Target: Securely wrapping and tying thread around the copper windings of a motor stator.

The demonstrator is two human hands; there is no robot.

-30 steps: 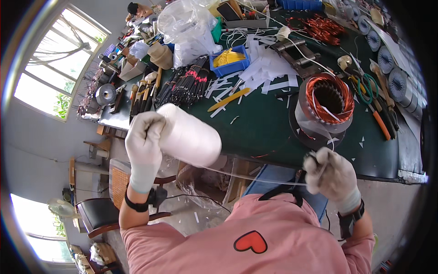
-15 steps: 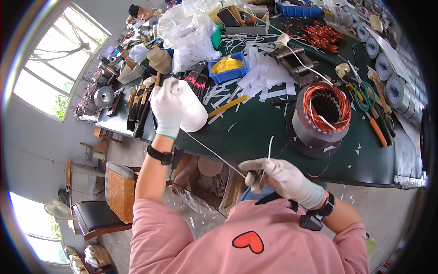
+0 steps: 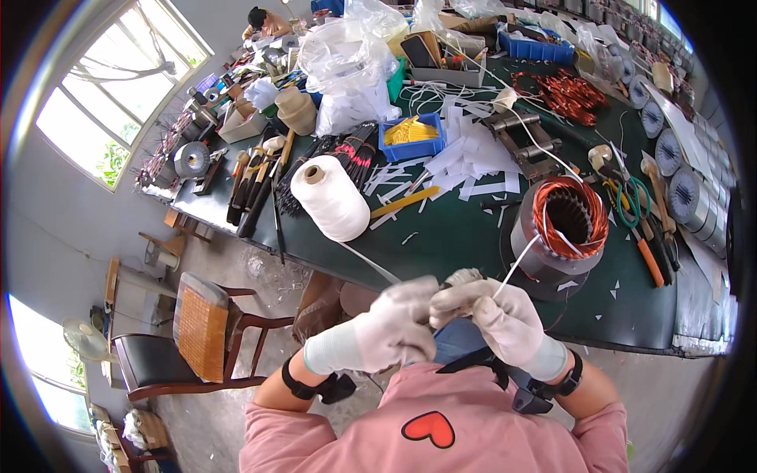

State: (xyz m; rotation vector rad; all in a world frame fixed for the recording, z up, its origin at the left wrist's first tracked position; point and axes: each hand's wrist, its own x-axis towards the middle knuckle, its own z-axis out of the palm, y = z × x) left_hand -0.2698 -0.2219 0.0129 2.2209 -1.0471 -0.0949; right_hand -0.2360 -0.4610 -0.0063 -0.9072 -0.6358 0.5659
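In front of my chest, both gloved hands meet close together. My left hand [image 3: 394,327], slightly blurred, has its fingers closed on the white cord [image 3: 369,262] that runs from a large white cone of cord [image 3: 331,201] standing on the bench. My right hand [image 3: 501,315] pinches the cord too; a white length [image 3: 517,266] sticks up from it and overlaps the stator [image 3: 544,248] in view. Whether it touches the stator I cannot tell. Copper windings [image 3: 597,236] ring the stator's open top. The fingertips of both hands partly hide one another.
On the green bench [image 3: 441,256] lie a yellow strip [image 3: 404,202], white paper strips [image 3: 473,150] and a blue box [image 3: 412,150] of yellow pieces. Green-handled scissors [image 3: 631,201] and tools lie to the right. A chair [image 3: 201,323] stands at left; a person [image 3: 268,24] sits far back.
My left hand has come down from the top of the cone to beside my right hand. The cone's top is now uncovered. The cord length in my right hand now leans right.
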